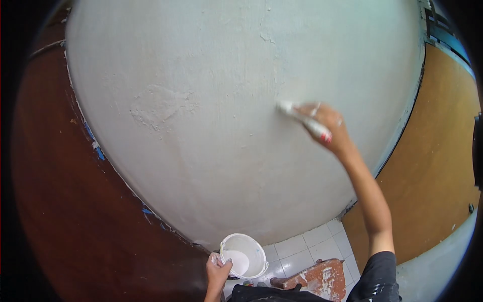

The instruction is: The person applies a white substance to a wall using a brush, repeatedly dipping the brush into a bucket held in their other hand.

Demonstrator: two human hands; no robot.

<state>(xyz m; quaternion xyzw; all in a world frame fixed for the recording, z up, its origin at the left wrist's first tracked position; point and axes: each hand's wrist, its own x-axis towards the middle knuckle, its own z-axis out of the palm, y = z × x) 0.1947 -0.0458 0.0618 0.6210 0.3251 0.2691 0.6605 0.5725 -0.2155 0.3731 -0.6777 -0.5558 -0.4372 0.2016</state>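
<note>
My right hand [324,123] is closed round the handle of a paintbrush [304,120]. The brush's whitish bristles are at the surface of a pale grey-white wall [216,166], a little right of its middle. White paint marks the fingers. Low in the view, my left hand [218,269] grips the rim of a white bucket [259,261], thumb over the edge. White paint [236,262] lies in the tilted bucket. Rough, flaking patches [161,106] show on the wall's left part.
A dark brown panel [100,226] borders the wall on the left, an orange-brown panel [427,151] on the right. Below is a white tiled floor [294,249]. A paint-spattered reddish-brown stool or bench [317,279] stands near my body.
</note>
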